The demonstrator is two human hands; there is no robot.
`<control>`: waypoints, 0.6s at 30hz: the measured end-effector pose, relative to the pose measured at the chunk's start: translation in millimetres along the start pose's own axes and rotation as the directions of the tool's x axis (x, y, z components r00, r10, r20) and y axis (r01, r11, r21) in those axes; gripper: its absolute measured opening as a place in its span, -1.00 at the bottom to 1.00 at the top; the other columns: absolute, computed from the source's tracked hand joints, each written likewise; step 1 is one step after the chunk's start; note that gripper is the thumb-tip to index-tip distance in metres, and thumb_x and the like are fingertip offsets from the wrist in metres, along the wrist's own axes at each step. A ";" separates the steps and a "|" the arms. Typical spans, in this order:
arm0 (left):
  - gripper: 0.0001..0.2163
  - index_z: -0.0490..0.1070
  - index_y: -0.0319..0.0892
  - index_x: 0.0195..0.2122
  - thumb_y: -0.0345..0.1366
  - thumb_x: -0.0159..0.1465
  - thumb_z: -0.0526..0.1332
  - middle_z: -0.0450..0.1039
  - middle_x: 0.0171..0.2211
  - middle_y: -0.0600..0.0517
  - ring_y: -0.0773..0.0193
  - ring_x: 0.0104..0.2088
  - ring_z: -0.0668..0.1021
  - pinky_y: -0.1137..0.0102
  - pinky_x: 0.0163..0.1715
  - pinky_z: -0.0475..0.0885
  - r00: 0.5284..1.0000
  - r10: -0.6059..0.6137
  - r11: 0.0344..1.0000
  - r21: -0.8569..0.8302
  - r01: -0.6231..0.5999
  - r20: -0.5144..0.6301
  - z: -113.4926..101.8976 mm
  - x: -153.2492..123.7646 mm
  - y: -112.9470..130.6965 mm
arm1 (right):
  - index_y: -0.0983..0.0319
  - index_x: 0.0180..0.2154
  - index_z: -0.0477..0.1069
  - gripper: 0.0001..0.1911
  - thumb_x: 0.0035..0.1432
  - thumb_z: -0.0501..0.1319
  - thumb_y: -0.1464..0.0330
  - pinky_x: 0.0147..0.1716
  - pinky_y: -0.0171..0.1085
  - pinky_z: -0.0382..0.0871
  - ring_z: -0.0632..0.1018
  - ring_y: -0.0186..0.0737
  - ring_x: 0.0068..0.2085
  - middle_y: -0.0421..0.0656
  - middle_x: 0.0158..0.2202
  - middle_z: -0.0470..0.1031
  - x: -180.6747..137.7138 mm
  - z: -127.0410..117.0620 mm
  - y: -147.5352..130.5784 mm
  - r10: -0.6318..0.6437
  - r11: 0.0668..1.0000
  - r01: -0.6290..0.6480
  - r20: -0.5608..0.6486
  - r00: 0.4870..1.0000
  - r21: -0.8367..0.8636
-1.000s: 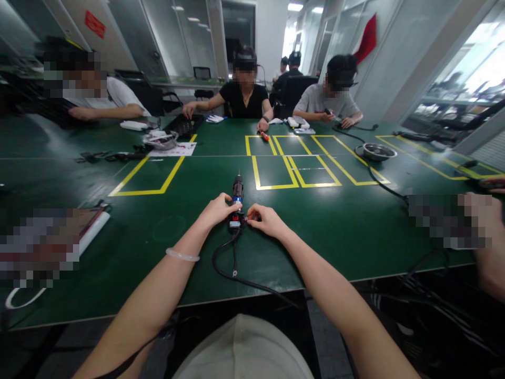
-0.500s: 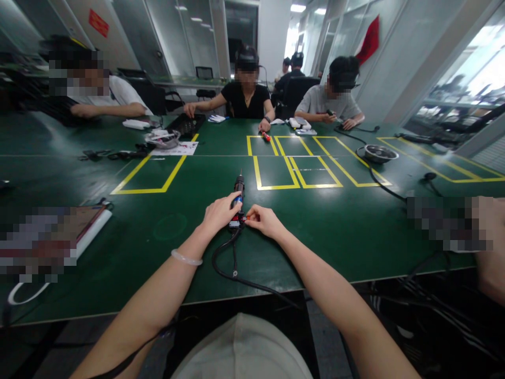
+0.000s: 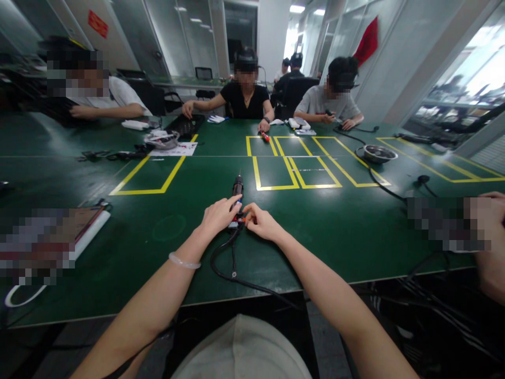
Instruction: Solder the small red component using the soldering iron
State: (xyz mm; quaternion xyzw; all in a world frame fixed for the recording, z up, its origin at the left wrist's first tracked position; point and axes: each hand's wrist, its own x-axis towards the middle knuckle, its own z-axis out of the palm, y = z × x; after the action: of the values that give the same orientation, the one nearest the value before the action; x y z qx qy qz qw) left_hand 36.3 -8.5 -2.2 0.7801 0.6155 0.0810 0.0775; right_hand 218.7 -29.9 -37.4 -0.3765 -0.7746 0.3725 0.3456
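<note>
A black pen-shaped power tool [image 3: 237,188] with a blue band and a metal tip lies on the green table [image 3: 323,231], tip pointing away from me. Its black cord [image 3: 221,266] loops toward the table's near edge. My left hand [image 3: 218,215] lies over the tool's rear end from the left, fingers closed on it. My right hand [image 3: 260,222] pinches a small orange-red part at the tool's rear from the right.
Yellow tape rectangles [image 3: 294,168] mark the table beyond the tool. A metal bowl [image 3: 379,153] and a cable lie to the right. Three people sit at the far side with small items. Another person's hand [image 3: 489,218] is at the right edge. A book lies at the left.
Both hands stayed on the tool's rear end; my left fingers shifted slightly along the body. The tool barely moved.
</note>
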 end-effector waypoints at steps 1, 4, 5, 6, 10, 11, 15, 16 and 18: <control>-0.49 0.16 0.17 0.30 0.07 0.37 -0.17 0.44 -0.02 -0.09 0.01 -0.03 0.52 0.25 -0.11 0.39 1.000 0.000 1.000 0.010 0.000 0.011 -1.2 -1.9 1.0 | 0.20 -0.13 0.20 -0.68 0.02 0.07 0.52 -0.36 -0.36 0.29 0.44 -0.35 -0.44 -0.29 -0.41 0.45 -0.1 -0.1 -0.3 0.000 1.000 0.000 -0.003 1.000 0.007; -0.42 0.09 0.16 0.33 0.16 0.32 -0.14 0.41 -0.03 -0.12 -0.04 -0.05 0.52 0.21 -0.14 0.40 0.999 -0.004 0.999 0.036 0.003 0.046 -5.1 -8.1 4.2 | 0.18 -0.23 0.16 -0.75 0.01 0.05 0.53 -0.32 -0.34 0.32 0.48 -0.33 -0.40 -0.28 -0.40 0.45 -0.3 -0.1 -0.6 -0.008 0.999 0.009 -0.013 1.000 0.053; -0.39 0.07 0.15 0.34 0.18 0.31 -0.12 0.40 -0.03 -0.14 -0.06 -0.05 0.51 0.20 -0.14 0.40 0.998 -0.008 0.999 0.039 0.006 0.056 -6.3 -10.1 5.1 | 0.18 -0.25 0.15 -0.78 0.01 0.05 0.52 -0.32 -0.34 0.32 0.49 -0.33 -0.39 -0.28 -0.40 0.45 -0.3 0.0 -0.5 -0.010 0.998 0.010 -0.013 1.000 0.060; -0.37 0.05 0.15 0.35 0.20 0.29 -0.10 0.38 -0.03 -0.15 -0.07 -0.05 0.51 0.19 -0.14 0.40 0.998 -0.013 0.999 0.040 0.010 0.065 -7.4 -11.9 5.8 | 0.17 -0.28 0.15 -0.80 0.02 0.05 0.52 -0.31 -0.33 0.33 0.49 -0.32 -0.39 -0.27 -0.40 0.46 -0.3 0.1 -0.4 -0.008 0.998 0.008 -0.010 1.000 0.064; -0.32 0.01 0.14 0.37 0.21 0.25 -0.02 0.34 -0.01 -0.15 -0.07 -0.04 0.49 0.19 -0.12 0.38 0.995 -0.034 0.999 0.032 0.031 0.089 -10.5 -16.8 7.4 | 0.16 -0.30 0.14 -0.83 0.04 0.07 0.50 -0.30 -0.32 0.34 0.52 -0.30 -0.38 -0.27 -0.40 0.49 0.0 0.1 0.6 0.031 0.998 -0.030 -0.013 0.999 0.061; -0.32 0.02 0.15 0.36 0.21 0.24 -0.01 0.34 -0.01 -0.15 -0.06 -0.04 0.49 0.19 -0.12 0.38 0.995 -0.038 0.999 0.029 0.035 0.092 -11.1 -17.6 7.8 | 0.16 -0.30 0.14 -0.83 0.05 0.07 0.50 -0.30 -0.32 0.34 0.53 -0.30 -0.37 -0.27 -0.40 0.50 0.1 -0.1 1.0 0.040 0.997 -0.038 -0.022 0.999 0.060; -0.37 0.11 0.23 0.31 0.21 0.23 0.02 0.32 -0.03 -0.14 -0.08 -0.05 0.49 0.18 -0.16 0.39 0.996 -0.043 0.998 0.050 0.039 0.080 -12.0 -20.3 12.0 | 0.16 -0.30 0.16 -0.85 0.07 0.06 0.50 -0.28 -0.31 0.35 0.55 -0.28 -0.35 -0.27 -0.41 0.51 0.4 -2.4 3.7 0.059 0.998 -0.056 -0.078 0.995 0.035; -0.38 0.13 0.23 0.30 0.20 0.23 0.02 0.31 -0.03 -0.14 -0.09 -0.04 0.48 0.18 -0.17 0.40 0.997 -0.046 0.997 0.066 0.042 0.069 -11.8 -21.2 13.7 | 0.16 -0.29 0.17 -0.85 0.08 0.06 0.49 -0.28 -0.30 0.35 0.55 -0.28 -0.36 -0.27 -0.41 0.51 0.5 -3.1 4.8 0.059 0.998 -0.057 -0.093 0.994 0.025; -0.40 0.15 0.22 0.30 0.18 0.24 0.03 0.30 -0.02 -0.16 -0.11 -0.04 0.48 0.16 -0.17 0.39 0.997 -0.065 0.992 0.108 0.059 0.046 -10.6 -22.9 17.9 | 0.16 -0.28 0.18 -0.85 0.08 0.05 0.50 -0.27 -0.30 0.35 0.54 -0.28 -0.36 -0.27 -0.41 0.51 0.7 -4.4 7.2 0.053 0.999 -0.052 -0.109 0.993 0.009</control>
State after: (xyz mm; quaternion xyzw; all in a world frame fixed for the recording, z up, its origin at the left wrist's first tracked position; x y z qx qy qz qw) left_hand 45.6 -34.7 11.4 0.7654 0.6408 0.0264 0.0533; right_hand 224.3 -24.8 -41.2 -0.4155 -0.7432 0.3629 0.3786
